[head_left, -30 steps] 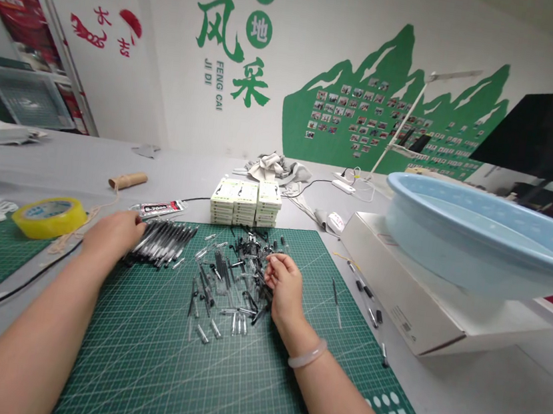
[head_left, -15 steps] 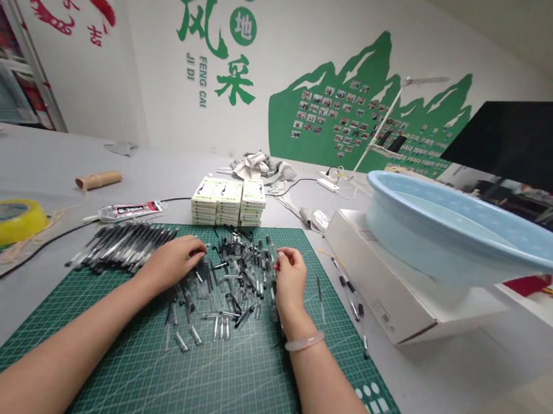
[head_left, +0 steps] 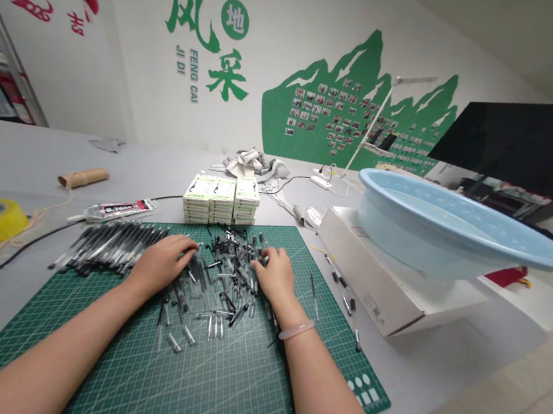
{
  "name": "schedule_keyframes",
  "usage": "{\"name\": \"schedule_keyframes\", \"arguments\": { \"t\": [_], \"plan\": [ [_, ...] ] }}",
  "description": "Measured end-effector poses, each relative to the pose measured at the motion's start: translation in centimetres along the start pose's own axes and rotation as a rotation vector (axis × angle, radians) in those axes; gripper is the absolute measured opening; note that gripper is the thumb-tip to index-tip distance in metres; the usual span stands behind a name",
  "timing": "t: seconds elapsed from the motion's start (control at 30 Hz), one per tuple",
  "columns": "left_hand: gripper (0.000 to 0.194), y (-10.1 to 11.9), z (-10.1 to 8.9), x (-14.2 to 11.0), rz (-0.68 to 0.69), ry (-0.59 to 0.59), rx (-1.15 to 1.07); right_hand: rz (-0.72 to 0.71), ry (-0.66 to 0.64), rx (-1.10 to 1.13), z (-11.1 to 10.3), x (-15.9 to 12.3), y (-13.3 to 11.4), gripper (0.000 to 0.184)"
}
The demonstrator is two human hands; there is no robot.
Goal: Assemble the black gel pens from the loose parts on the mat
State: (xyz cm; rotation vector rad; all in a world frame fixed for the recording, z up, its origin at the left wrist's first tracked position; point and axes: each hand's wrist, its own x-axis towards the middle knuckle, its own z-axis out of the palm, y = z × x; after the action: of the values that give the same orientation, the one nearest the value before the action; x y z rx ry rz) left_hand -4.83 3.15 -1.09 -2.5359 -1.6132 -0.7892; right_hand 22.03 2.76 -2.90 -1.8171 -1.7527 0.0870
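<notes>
My left hand [head_left: 163, 261] is closed in a pinch at the left side of a loose heap of pen parts [head_left: 231, 265]. A small pale tip shows at its fingertips, too small to name. On the heap's right side my right hand [head_left: 275, 275] is also pinched together, with a bit of something dark at the fingers. The heap mixes black caps, clear barrels and small clear pieces. Beside my left hand lies a row of assembled black-and-clear pens [head_left: 110, 246]. A green cutting mat [head_left: 194, 385] lies under it all.
Stacked small white-green boxes [head_left: 209, 200] stand behind the heap. On the right, a light blue basin [head_left: 405, 229] rests on a white carton [head_left: 364, 271], with several loose pens [head_left: 346, 299] alongside. Yellow tape [head_left: 7, 221], a bamboo piece [head_left: 83, 177] and a black cable [head_left: 18, 256] lie left.
My right hand has shifted inward to the heap, and its fingers are now bent down at the parts. My left hand keeps its pinch at the heap's left side. The view has turned slightly right.
</notes>
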Motion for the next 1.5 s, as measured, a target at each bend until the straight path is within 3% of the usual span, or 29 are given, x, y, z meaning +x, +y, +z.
{"name": "schedule_keyframes", "arguments": {
  "t": [0.13, 0.33, 0.67, 0.93, 1.2, 1.5],
  "plan": [
    [0.027, -0.3, -0.3, 0.1, -0.050, -0.011, -0.025, -0.013, -0.036, -0.155, -0.4, -0.2, -0.5, 0.013],
    [0.027, -0.4, -0.2, 0.2, -0.059, -0.033, -0.031, 0.027, -0.060, -0.252, -0.9, -0.4, -0.8, 0.016],
    [0.027, -0.5, 0.2, 0.1, -0.037, -0.064, -0.012, 0.016, -0.035, -0.218, -1.0, -0.7, -0.9, 0.014],
    [0.026, -0.7, 0.4, 0.3, 0.012, -0.040, -0.004, -0.017, 0.156, -0.073, -2.8, -1.1, -1.6, 0.014],
    [0.025, -0.8, 1.1, 0.7, 0.165, -0.159, -0.040, -0.044, 0.079, -0.115, -2.1, -1.2, -1.6, 0.012],
    [0.026, -0.7, 1.1, 0.4, 0.134, -0.135, -0.053, -0.025, 0.056, -0.141, -1.8, -1.1, -1.5, 0.012]
  ]
}}
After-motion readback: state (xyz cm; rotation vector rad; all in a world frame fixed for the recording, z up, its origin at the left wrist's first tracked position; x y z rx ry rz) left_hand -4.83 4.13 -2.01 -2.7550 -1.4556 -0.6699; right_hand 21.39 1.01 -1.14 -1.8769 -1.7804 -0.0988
